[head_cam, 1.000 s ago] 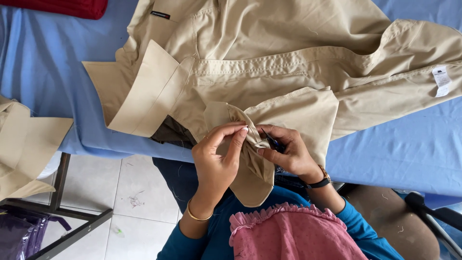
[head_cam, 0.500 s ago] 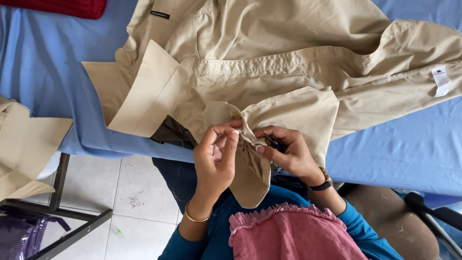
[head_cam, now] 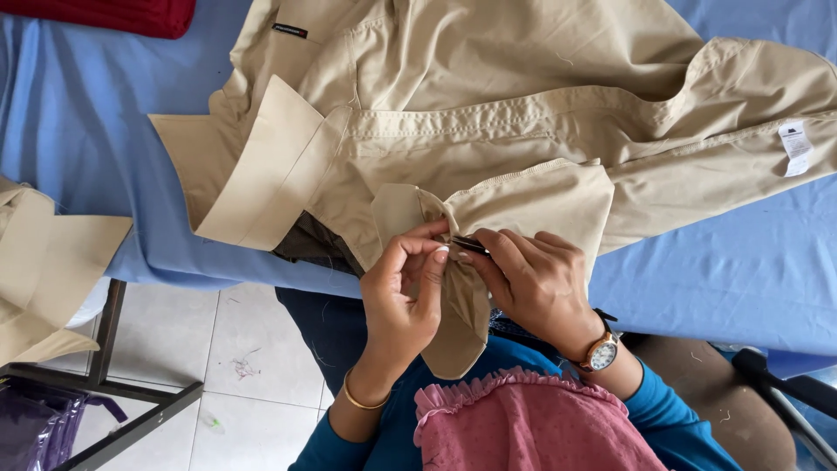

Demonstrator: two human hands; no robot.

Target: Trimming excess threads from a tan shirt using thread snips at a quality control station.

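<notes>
We pinch the beige garment (head_cam: 488, 131) flap at the blue tabletop (head_cam: 70, 131) edge: left hand (head_cam: 403, 301) grips fabric, right hand (head_cam: 536, 283) closed on a small dark tool (head_cam: 469, 246) (type unclear).

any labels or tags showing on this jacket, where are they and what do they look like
White care tag: small upright rectangle with grey print, sewn to the beige jacket at its far right, over the blue table cover.
Black label: thin dark strip with pale marks, at the jacket's top left, near the collar.
No packages, signs or screens in view.
</notes>
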